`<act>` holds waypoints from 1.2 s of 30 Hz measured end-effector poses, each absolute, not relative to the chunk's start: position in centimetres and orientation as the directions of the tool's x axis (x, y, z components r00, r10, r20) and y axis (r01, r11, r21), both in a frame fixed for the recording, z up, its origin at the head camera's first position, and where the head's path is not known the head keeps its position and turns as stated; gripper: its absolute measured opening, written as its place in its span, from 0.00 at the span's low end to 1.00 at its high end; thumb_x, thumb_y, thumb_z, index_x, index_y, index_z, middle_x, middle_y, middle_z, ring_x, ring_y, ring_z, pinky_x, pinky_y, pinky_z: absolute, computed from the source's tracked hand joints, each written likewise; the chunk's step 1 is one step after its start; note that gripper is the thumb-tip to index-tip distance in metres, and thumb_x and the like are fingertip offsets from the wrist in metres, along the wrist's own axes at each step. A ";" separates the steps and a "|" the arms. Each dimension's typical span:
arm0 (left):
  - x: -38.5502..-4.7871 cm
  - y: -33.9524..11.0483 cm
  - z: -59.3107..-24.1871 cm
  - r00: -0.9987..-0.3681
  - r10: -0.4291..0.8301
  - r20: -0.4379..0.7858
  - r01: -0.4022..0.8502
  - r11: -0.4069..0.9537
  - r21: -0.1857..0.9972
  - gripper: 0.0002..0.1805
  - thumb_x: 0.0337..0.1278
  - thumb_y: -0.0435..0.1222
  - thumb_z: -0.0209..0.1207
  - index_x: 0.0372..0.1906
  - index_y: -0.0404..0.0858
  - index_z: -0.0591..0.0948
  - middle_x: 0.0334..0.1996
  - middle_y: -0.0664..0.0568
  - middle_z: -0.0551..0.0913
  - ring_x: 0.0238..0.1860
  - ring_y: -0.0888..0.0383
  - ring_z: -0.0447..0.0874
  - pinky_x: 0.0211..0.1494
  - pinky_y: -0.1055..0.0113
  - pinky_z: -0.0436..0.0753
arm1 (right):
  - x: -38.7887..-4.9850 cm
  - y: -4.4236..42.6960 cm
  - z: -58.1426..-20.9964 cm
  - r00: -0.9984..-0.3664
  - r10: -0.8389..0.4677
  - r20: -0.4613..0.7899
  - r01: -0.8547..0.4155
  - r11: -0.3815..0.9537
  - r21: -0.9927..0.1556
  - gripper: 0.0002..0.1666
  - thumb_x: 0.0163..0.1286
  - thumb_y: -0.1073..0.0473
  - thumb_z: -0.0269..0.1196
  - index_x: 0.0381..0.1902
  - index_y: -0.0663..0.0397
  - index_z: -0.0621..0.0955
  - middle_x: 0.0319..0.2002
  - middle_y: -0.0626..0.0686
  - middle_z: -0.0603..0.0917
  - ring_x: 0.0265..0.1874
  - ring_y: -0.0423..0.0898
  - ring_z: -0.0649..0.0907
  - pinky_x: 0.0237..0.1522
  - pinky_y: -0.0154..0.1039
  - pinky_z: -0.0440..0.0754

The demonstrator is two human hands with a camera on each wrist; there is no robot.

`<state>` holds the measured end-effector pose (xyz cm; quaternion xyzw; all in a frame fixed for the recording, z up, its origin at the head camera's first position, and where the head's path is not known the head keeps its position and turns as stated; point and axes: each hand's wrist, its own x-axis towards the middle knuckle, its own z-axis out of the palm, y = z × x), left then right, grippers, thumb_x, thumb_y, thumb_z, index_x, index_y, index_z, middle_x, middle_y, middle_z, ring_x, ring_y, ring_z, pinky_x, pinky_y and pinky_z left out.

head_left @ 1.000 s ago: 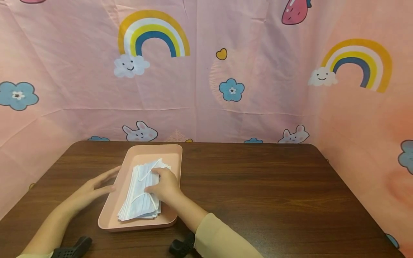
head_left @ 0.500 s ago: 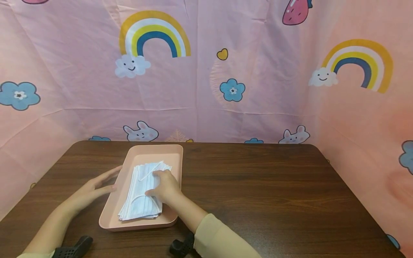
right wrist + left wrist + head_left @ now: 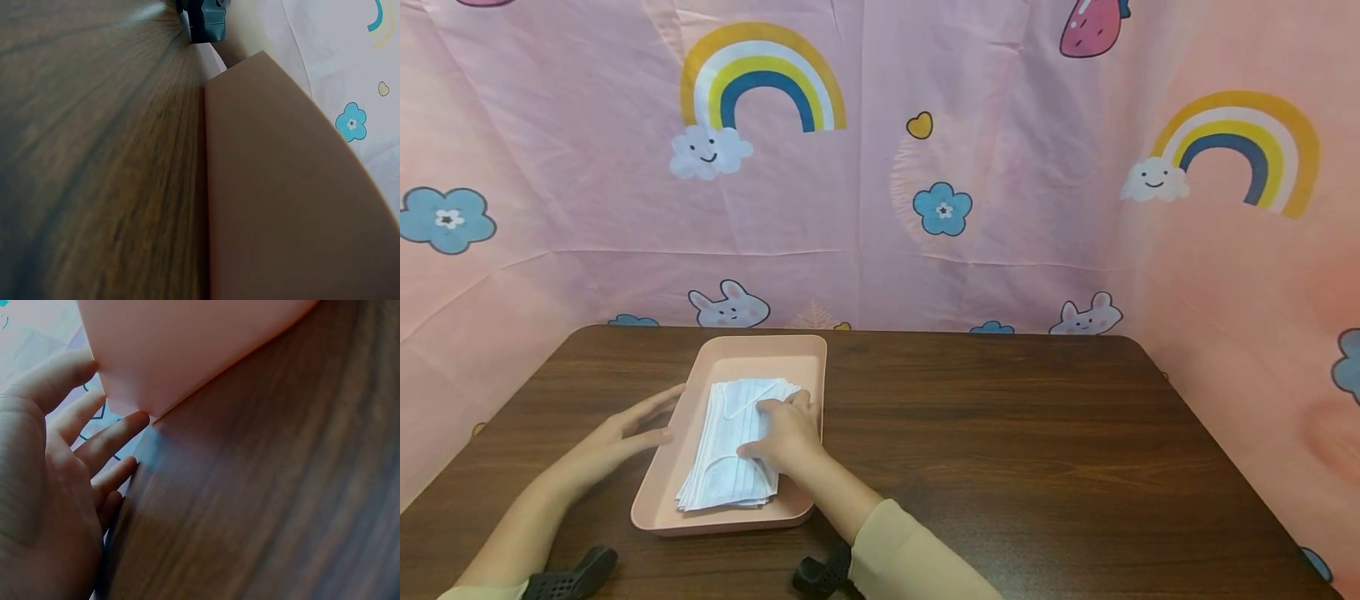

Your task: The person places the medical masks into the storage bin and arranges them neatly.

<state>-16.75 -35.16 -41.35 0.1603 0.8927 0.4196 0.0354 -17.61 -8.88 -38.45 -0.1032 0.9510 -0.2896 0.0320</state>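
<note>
A stack of pale blue face masks [image 3: 730, 450] with white ear loops lies slightly fanned in a shallow pink tray [image 3: 658, 500]. My right hand [image 3: 790, 437] rests over the stack's right side, thumb and index finger spread apart on the top mask; its other fingers are partly hidden. At the tray's left side, my left hand [image 3: 602, 450] has its fingers extended, with fingertips touching the outer wall. In the left wrist view the left hand [image 3: 56, 469] meets the tray wall [image 3: 181, 350]. The right wrist view shows the tray's outer wall [image 3: 275, 187] but not the right hand.
The tray stands on a dark wooden table [image 3: 1000, 450], left of centre. A pink patterned cloth [image 3: 880, 167] hangs behind and at both sides. Black wrist devices [image 3: 576, 575] sit near the table's front edge.
The upper end of the top mask has settled flatter onto the stack. My right hand has shifted very slightly, with a finger now raised at its far side. The left hand stays at the tray.
</note>
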 end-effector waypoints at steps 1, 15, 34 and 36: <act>-16.8 -35.2 -41.4 -0.946 0.316 0.074 0.259 0.598 0.758 0.33 0.68 0.39 0.54 0.75 0.47 0.57 0.70 0.41 0.61 0.62 0.72 0.60 0.53 0.72 0.69 | -17.6 -8.9 -38.4 -0.977 -0.212 0.001 -0.177 0.816 -0.551 0.37 0.46 0.44 0.77 0.56 0.42 0.82 0.43 0.50 0.71 0.47 0.45 0.65 0.51 0.34 0.67; -16.7 -35.2 -41.3 -0.946 0.316 0.072 0.255 0.588 0.768 0.34 0.68 0.39 0.54 0.75 0.49 0.57 0.70 0.41 0.61 0.59 0.79 0.58 0.52 0.75 0.67 | -17.4 -8.8 -38.1 -0.969 -0.219 0.114 -0.246 0.815 -0.524 0.35 0.46 0.43 0.77 0.55 0.38 0.83 0.47 0.45 0.74 0.51 0.44 0.65 0.51 0.34 0.66; -16.7 -35.1 -41.3 -0.938 0.334 0.094 0.274 0.543 0.794 0.33 0.68 0.37 0.54 0.75 0.46 0.57 0.69 0.38 0.61 0.58 0.78 0.61 0.51 0.76 0.69 | -16.7 -6.5 -37.2 -0.940 -0.325 0.107 -0.271 0.520 -0.810 0.31 0.53 0.54 0.75 0.56 0.48 0.81 0.46 0.46 0.72 0.45 0.41 0.72 0.44 0.30 0.73; -16.6 -35.1 -41.3 -0.937 0.334 0.101 0.278 0.539 0.795 0.33 0.68 0.36 0.54 0.75 0.45 0.57 0.69 0.38 0.61 0.58 0.79 0.61 0.51 0.76 0.69 | -16.8 -6.1 -37.1 -0.929 -0.348 0.123 -0.287 0.473 -0.833 0.30 0.54 0.55 0.74 0.57 0.48 0.81 0.46 0.46 0.74 0.45 0.42 0.75 0.41 0.30 0.74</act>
